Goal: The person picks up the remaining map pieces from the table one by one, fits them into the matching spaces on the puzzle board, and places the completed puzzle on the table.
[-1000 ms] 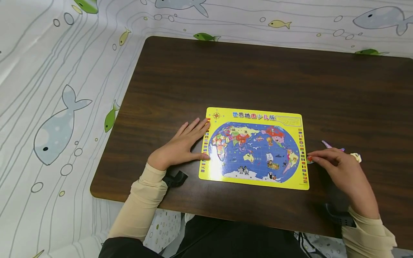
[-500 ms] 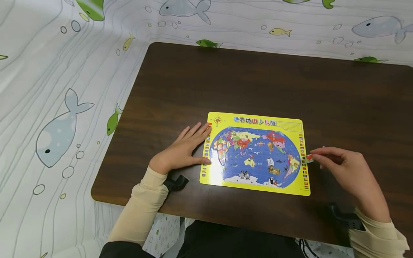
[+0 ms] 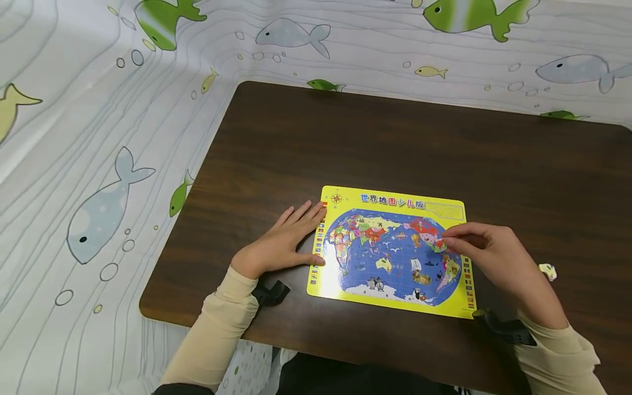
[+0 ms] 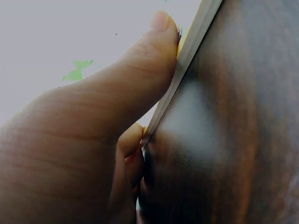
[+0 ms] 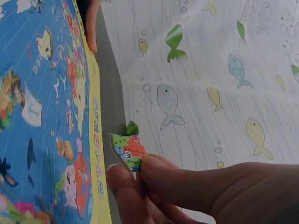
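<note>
A yellow-bordered world map puzzle board [image 3: 390,303] lies on the dark wooden table. My left hand [image 3: 276,247] rests along its left edge, fingers spread and thumb on the border. The left wrist view shows the left thumb [image 4: 145,56] against the board's edge. Over the right part of the map, my right hand [image 3: 503,266] pinches a small puzzle piece [image 5: 128,151] between thumb and fingertips. The piece is green, orange and pink with printed characters. In the right wrist view it is held up off the board, tilted.
Another small pale yellow puzzle piece [image 3: 547,271] lies on the table [image 3: 395,148] to the right of my right hand. White cloth [image 3: 222,38] printed with fish surrounds the table at the back and left. The table's front edge runs close to the body.
My right hand has picked the small puzzle piece up from beside the board and carried it left over the map. The left hand stays on the board's edge. The head view has tilted up slightly.
</note>
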Demonstrator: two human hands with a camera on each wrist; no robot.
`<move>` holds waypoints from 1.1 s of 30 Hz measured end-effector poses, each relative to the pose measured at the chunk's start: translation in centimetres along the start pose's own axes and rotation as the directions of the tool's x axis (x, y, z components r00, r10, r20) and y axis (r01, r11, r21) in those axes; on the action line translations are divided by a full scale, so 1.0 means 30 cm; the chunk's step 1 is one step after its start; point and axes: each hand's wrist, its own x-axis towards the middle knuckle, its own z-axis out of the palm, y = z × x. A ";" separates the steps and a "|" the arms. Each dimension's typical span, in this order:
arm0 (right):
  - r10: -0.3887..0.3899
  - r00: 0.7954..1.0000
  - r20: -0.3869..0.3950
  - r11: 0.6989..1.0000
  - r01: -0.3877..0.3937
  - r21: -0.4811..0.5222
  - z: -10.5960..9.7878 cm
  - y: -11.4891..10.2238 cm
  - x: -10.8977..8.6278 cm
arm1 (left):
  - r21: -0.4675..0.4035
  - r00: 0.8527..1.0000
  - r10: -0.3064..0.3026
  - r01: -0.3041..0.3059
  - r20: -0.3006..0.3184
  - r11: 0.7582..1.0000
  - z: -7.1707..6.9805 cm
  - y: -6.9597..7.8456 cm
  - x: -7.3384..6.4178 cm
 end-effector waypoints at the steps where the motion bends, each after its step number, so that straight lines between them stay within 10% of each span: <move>1: -0.005 1.000 0.012 1.000 0.004 0.008 0.004 -0.006 0.003 | 0.001 1.000 0.002 -0.002 -0.001 1.000 0.003 0.001 -0.001; 16: -0.106 0.987 0.123 0.991 0.095 0.090 0.075 -0.029 0.000 | -0.037 1.000 0.000 0.000 -0.008 0.999 0.075 0.004 -0.047; 33: -0.194 0.973 0.126 0.980 0.186 0.071 0.079 -0.087 0.047 | -0.001 0.999 0.011 -0.011 -0.038 1.000 0.023 0.005 -0.016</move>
